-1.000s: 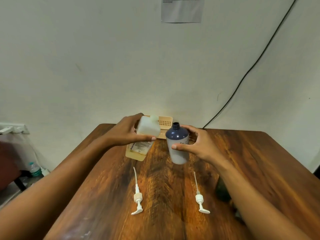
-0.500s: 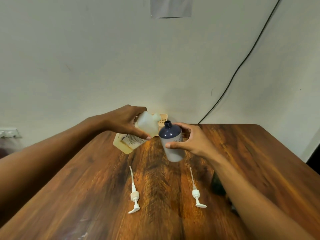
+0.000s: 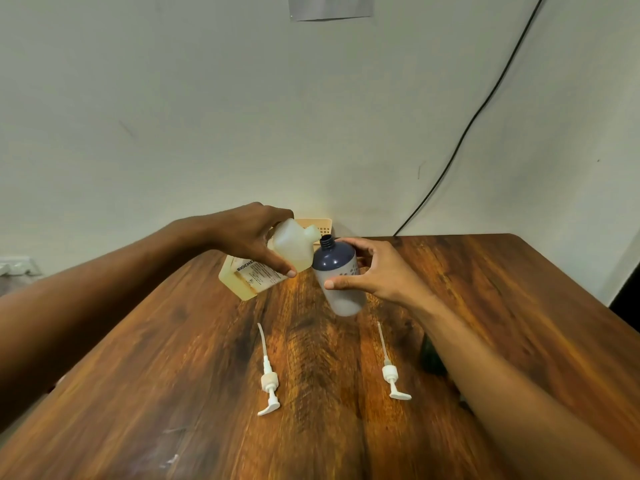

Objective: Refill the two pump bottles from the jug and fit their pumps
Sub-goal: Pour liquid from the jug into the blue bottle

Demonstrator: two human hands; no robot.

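Grips tilted jug [image 3: 289,251] in left hand [image 3: 249,233], dark bottle [image 3: 337,263] in right hand [image 3: 384,275], spout at its mouth; looks barely begun, both pumps [image 3: 269,379] lying unfitted on the table [image 3: 519,306].

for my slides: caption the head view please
Left hand holds jug tilted toward the open bottle in the right hand; two pumps lie on table

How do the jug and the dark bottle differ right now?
The jug is boxy and translucent, the bottle round, navy over white. The jug is tipped steeply in the left hand; the bottle leans only slightly in the right hand. Both are uncapped, mouths close together.
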